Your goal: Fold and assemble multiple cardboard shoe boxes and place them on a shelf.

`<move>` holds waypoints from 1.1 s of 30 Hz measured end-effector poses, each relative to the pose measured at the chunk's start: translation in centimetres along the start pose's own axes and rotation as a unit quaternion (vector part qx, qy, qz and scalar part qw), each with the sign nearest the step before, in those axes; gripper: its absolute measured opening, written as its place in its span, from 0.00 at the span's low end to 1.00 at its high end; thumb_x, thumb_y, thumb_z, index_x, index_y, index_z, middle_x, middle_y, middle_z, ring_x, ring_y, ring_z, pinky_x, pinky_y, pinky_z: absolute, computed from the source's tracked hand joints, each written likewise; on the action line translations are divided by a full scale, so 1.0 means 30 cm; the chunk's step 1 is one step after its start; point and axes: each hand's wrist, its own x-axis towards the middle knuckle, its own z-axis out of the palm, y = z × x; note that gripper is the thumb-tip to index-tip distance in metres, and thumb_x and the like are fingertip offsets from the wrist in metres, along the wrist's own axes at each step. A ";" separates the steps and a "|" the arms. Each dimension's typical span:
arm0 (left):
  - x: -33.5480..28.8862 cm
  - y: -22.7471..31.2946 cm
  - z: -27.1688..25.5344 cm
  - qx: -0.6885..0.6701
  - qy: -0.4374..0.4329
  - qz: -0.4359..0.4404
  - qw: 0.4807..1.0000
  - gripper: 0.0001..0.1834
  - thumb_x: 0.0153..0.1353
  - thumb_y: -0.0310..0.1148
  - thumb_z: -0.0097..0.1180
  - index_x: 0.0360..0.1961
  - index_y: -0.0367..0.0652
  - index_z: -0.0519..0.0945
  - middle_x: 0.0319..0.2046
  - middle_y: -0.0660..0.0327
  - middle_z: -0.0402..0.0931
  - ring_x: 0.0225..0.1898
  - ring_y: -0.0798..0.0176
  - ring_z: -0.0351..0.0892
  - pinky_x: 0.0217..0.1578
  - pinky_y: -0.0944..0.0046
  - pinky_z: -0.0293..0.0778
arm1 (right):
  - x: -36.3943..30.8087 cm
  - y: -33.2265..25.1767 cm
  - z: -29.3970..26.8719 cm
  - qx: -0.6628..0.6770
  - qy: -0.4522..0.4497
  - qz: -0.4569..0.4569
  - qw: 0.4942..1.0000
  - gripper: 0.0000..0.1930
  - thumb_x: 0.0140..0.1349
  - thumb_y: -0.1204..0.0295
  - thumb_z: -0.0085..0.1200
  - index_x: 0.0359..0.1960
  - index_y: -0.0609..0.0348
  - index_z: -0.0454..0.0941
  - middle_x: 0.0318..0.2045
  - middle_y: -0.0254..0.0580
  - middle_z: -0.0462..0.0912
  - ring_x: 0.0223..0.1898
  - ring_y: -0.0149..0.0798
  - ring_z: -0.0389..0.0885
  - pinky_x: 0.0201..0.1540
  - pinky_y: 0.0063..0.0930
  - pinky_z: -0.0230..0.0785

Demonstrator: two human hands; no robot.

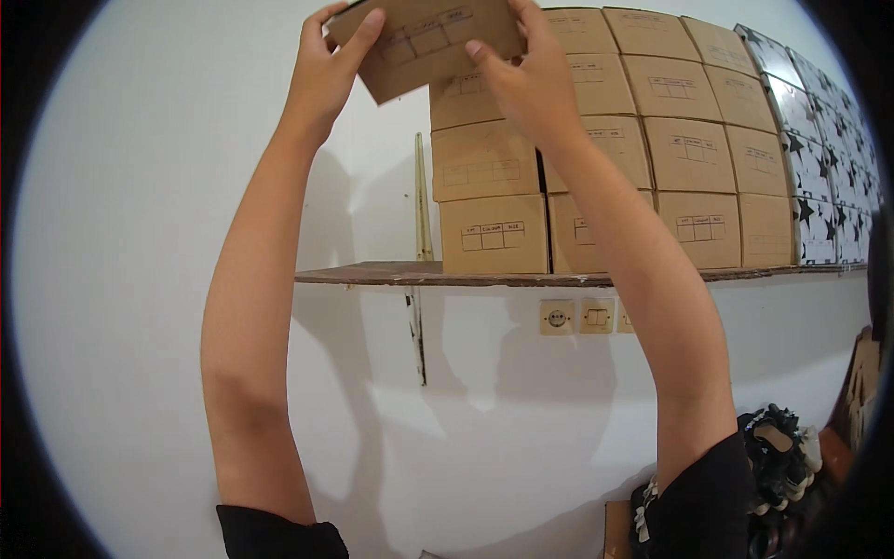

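Observation:
Both my arms reach up, and between my hands is a brown cardboard box (428, 61), tilted, with a hand-drawn grid on its near face. My left hand (340, 56) grips its left end, thumb on the face. At the right end my right hand (531, 79) clasps it, thumb also on the face. The top of the held box is cut off by the picture's upper edge. Behind and to the right, similar brown boxes (494, 233) are stacked in columns on a wall shelf (372, 273). Whether the held box touches the stack cannot be told.
White boxes with black stars (810, 172) stand at the shelf's right end. A metal bracket (421, 200) shows at the shelf's left part. Below the shelf are a wall socket (557, 318) and a switch (597, 316). Dark shoes (773, 456) lie heaped at the lower right.

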 end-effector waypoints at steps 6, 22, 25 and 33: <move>0.022 -0.154 0.022 -0.105 -0.047 0.020 0.993 0.49 0.53 0.49 0.60 0.67 0.43 0.44 0.66 0.57 0.49 0.62 0.51 0.56 0.63 0.48 0.49 | -0.005 0.067 0.061 0.025 0.031 -0.095 0.995 0.28 0.57 0.80 0.52 0.59 0.61 0.57 0.54 0.52 0.64 0.58 0.46 0.64 0.57 0.36 0.63; 0.076 -0.244 0.233 -0.036 0.070 0.095 0.992 0.30 0.67 0.43 0.37 0.65 0.35 0.53 0.65 0.51 0.53 0.67 0.55 0.48 0.65 0.60 0.46 | 0.088 0.226 -0.014 -0.284 0.006 -0.147 0.948 0.29 0.53 0.73 0.53 0.59 0.64 0.61 0.58 0.65 0.62 0.60 0.60 0.61 0.61 0.41 0.57; 0.132 -0.402 0.228 -0.008 0.059 0.107 0.992 0.32 0.66 0.44 0.39 0.65 0.36 0.52 0.65 0.51 0.52 0.67 0.56 0.49 0.65 0.60 0.46 | 0.094 0.264 -0.010 -0.264 -0.051 -0.118 0.956 0.33 0.53 0.71 0.54 0.62 0.61 0.58 0.60 0.63 0.60 0.61 0.59 0.59 0.62 0.41 0.55; 0.111 -0.514 0.301 -0.062 -0.042 -0.019 0.997 0.31 0.67 0.47 0.36 0.66 0.42 0.54 0.66 0.53 0.51 0.67 0.56 0.49 0.64 0.62 0.46 | 0.033 0.389 -0.009 -0.500 -0.146 0.057 0.851 0.34 0.61 0.46 0.37 0.64 0.54 0.57 0.67 0.47 0.51 0.69 0.51 0.42 0.63 0.65 0.26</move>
